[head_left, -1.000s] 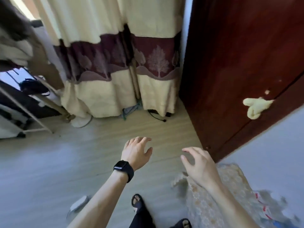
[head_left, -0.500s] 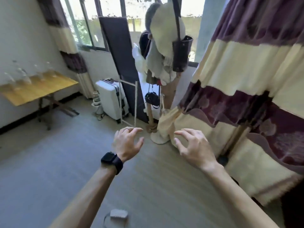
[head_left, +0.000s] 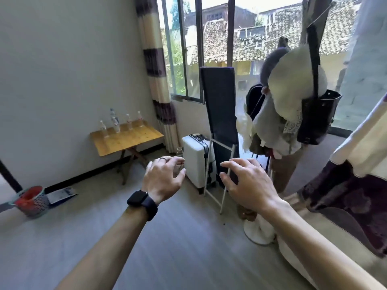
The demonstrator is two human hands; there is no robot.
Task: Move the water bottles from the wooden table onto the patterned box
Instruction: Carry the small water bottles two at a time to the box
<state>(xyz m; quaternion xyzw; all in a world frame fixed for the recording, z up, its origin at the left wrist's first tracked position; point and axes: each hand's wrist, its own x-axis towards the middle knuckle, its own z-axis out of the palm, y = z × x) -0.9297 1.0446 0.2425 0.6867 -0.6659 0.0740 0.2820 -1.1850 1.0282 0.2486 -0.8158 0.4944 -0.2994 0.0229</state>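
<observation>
- Window (head_left: 215,49) across the far wall, rooftops beyond the glass.
- Striped curtain (head_left: 155,65) at the window's left edge, hanging down to the floor.
- Tall dark panel (head_left: 219,111) upright below the window, white suitcase (head_left: 193,160) just beside it on the left.
- Coat stand (head_left: 293,84) on the right, heaped with pale clothes, black bag (head_left: 316,120) hanging from it.
- Wooden counter (head_left: 127,139) against the left wall near the corner, well apart from both hands.
- Mesh basket (head_left: 32,203) on the floor, far left.
- Left hand (head_left: 162,178) and right hand (head_left: 247,183) side by side in mid-air, palms down, fingers loosely curled, released, grasping nothing.
- Water bottles (head_left: 116,124) upright in a loose row along the counter's back edge, by the wall.
- Black watch (head_left: 139,198) on the left wrist.
</observation>
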